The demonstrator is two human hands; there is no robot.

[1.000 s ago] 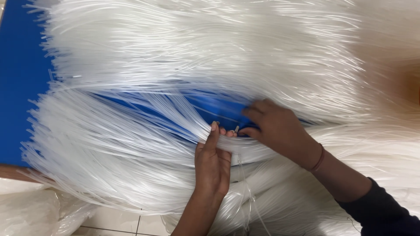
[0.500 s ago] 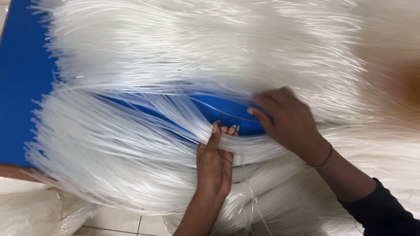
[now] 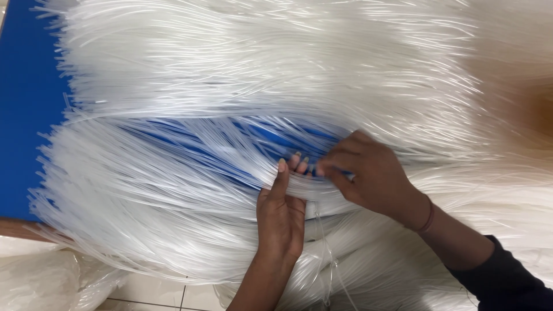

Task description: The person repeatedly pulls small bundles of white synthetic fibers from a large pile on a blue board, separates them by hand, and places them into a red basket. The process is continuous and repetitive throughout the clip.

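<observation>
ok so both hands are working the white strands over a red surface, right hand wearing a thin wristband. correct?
Not quite: the surface is blue, not red, as the head view shows. The rest holds: the left hand and right hand are both in the white strands, and the right wrist wears a thin wristband.

strands (image 3: pixel 230 69) on table (image 3: pixel 29 115), hands (image 3: pixel 282 219) on strands
</observation>
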